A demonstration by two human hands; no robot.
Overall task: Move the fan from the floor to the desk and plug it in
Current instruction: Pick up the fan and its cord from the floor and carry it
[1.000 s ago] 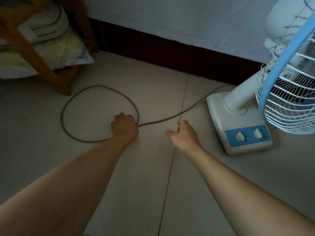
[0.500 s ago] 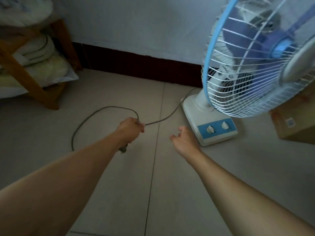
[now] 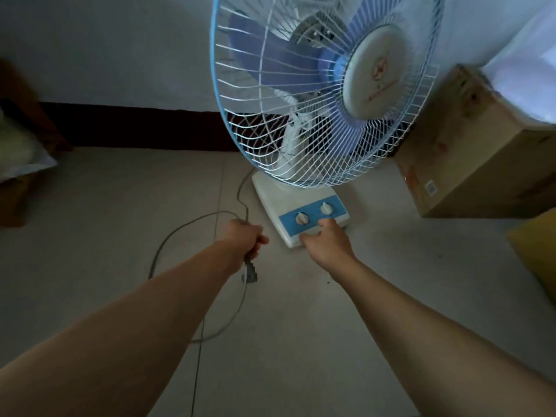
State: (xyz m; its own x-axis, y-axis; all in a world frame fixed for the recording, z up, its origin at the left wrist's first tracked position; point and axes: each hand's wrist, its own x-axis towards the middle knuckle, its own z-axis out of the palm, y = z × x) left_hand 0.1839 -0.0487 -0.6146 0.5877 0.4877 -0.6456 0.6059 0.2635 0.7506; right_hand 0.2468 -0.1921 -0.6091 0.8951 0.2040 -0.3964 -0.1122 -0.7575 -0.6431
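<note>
A white table fan with a blue-rimmed wire cage and blue blades stands on the tiled floor, its white base carrying a blue panel with two knobs. My left hand is closed around the fan's grey cord, and the plug dangles just below the fist. My right hand rests on the front edge of the base below the knobs, fingers spread, not gripping. The cord loops on the floor to the left and runs back to the base.
A cardboard box stands right of the fan against the wall, with a yellow object in front of it. A wooden frame with a pale bag is at the far left. A dark skirting board lines the wall.
My left hand has lifted the cord off the floor and carried it right, so the plug now hangs free. My right hand has reached forward onto the fan's base. The view has shifted right.
</note>
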